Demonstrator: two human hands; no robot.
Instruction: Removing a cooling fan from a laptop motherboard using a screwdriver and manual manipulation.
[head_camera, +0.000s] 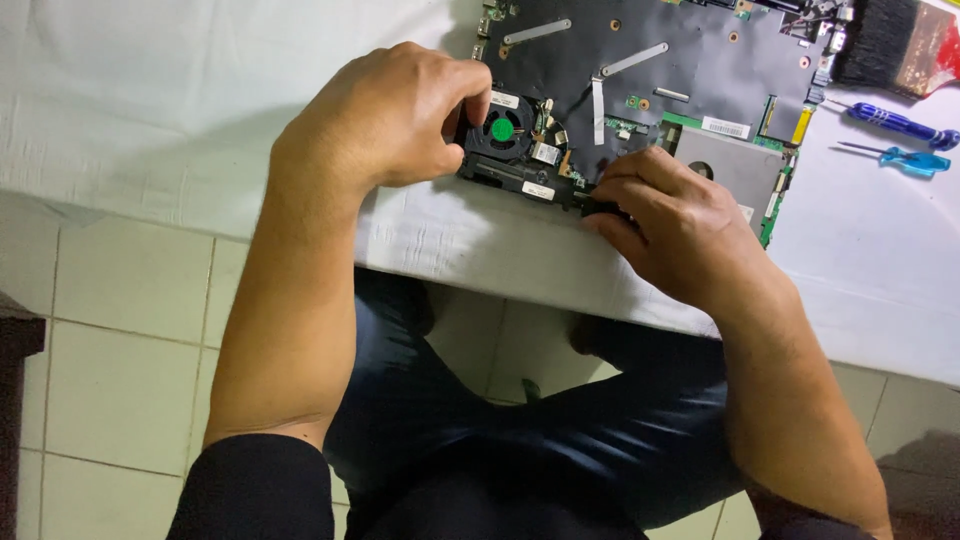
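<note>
A laptop motherboard (650, 90), mostly covered by a black sheet, lies on a white-covered table near its front edge. At its near left corner sits a black cooling fan (503, 131) with a green hub. My left hand (385, 115) grips the fan's left side with curled fingers. My right hand (670, 215) presses on the board's near edge, fingertips on a small black part (600, 208) to the right of the fan.
A wide paintbrush (905, 45) lies at the far right. Two blue-handled screwdrivers (900, 125) (915, 158) rest to the right of the board. The table edge (480, 275) runs above my dark-trousered legs and a tiled floor (120, 340).
</note>
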